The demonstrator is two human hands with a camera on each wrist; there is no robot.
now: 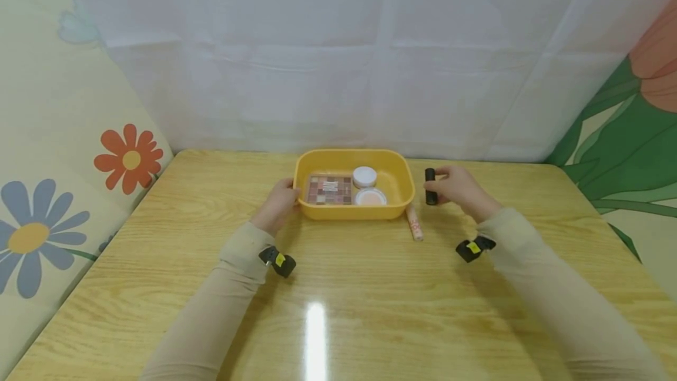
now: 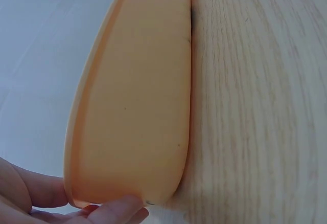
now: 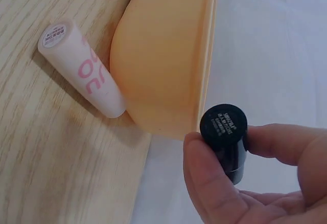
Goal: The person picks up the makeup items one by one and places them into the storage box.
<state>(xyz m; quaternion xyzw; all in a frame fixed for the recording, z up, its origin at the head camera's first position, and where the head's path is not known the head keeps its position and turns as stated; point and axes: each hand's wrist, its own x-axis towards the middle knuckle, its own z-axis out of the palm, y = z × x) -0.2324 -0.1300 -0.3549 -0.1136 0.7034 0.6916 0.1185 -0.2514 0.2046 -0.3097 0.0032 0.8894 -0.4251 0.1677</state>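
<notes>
A yellow plastic basin [image 1: 344, 212] stands on the table near the back. My left hand [image 1: 280, 204] holds its left end, with fingertips at the rim and outer wall in the left wrist view. Inside lie an eyeshadow palette [image 1: 329, 191], a white round jar [image 1: 365, 176] and a round compact [image 1: 371, 197]. My right hand [image 1: 457, 190] pinches a black lipstick tube [image 3: 224, 132] between thumb and fingers, just right of the basin. A pale pink tube with pink lettering [image 3: 82, 70] lies on the table against the basin's right end.
The wooden table [image 1: 370, 287] meets a white cloth backdrop [image 1: 317, 75] close behind the basin. Flower-printed panels [image 1: 42, 134] rise along the left and right sides. Each wrist carries a small black camera [image 1: 282, 264].
</notes>
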